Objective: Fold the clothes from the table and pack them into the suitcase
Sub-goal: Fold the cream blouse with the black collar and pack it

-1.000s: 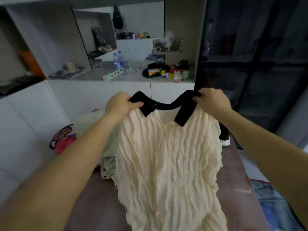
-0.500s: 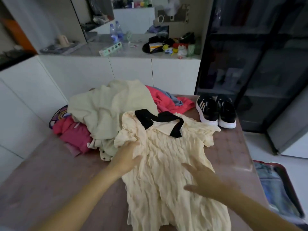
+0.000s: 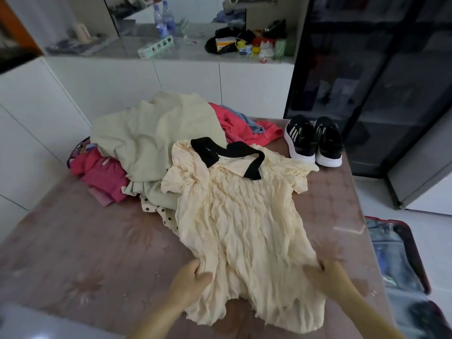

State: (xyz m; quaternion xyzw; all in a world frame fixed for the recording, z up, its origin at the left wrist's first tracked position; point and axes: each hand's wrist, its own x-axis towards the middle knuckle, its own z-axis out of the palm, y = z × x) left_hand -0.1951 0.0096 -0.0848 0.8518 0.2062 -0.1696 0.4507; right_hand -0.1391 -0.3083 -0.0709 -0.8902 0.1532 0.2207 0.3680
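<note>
Desk (image 3: 73, 241), brown, patterned: carries the clothes. Blouse (image 3: 239, 216), cream, crinkled, black collar: flat mid-desk, spread for folding. Clothes heap (image 3: 151, 138): behind-left of blouse, unfolded. Suitcase (image 3: 401, 253): open on floor, right of blouse. Left hand (image 3: 190, 277), right hand (image 3: 327, 275): fingers pinch blouse's lower side edges, probably tugging it smooth.

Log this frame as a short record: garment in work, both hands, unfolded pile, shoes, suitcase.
garment: cream blouse, black collar, flat on table, not yet folded
left hand: grips blouse's lower left side
right hand: blurred, seems to grip lower right side
pile: pale green garment over pink clothes, behind and left of blouse
shoes: black sneakers, table's far right corner
suitcase: open on floor, right of table
</note>
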